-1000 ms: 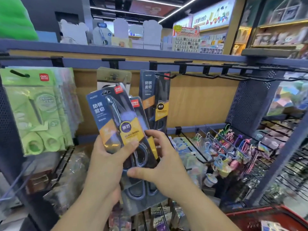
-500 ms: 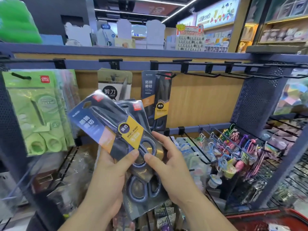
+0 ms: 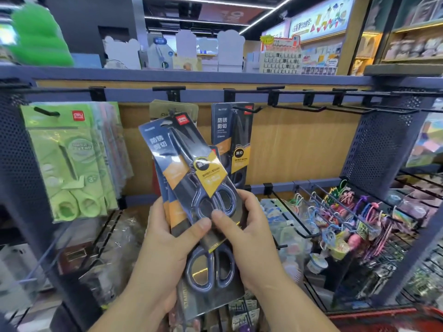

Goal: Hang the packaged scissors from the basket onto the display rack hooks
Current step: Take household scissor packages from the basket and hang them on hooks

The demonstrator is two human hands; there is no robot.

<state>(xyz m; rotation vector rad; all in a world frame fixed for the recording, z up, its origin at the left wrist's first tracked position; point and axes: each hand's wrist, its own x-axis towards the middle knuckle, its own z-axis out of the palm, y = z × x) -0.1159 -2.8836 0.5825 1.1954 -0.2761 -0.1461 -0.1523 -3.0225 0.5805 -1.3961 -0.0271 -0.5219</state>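
Item: packaged scissors (image 3: 189, 168), several card-and-blister packs fanned into a loose stack, held tilted in front of the display rack with the hang holes uppermost. The left hand (image 3: 165, 250) has the stack's lower left in its grip, thumb across the front and fingers behind. The right hand (image 3: 247, 236) pinches the front pack's lower right edge, thumb on the blister beside the handles. Handling, as judged: moderate weight, stiff card and a slick plastic face, so the packs are liable to slide over one another. They are best held low by the card edges, leaving the hang hole free. Just beyond the grip hangs a matching hung pack (image 3: 231, 142). Above and right of it is an empty hook (image 3: 297, 107). Low to the right is the basket (image 3: 383, 318), red rim only, contents out of view. Left of the grip hang green packs (image 3: 64, 164).
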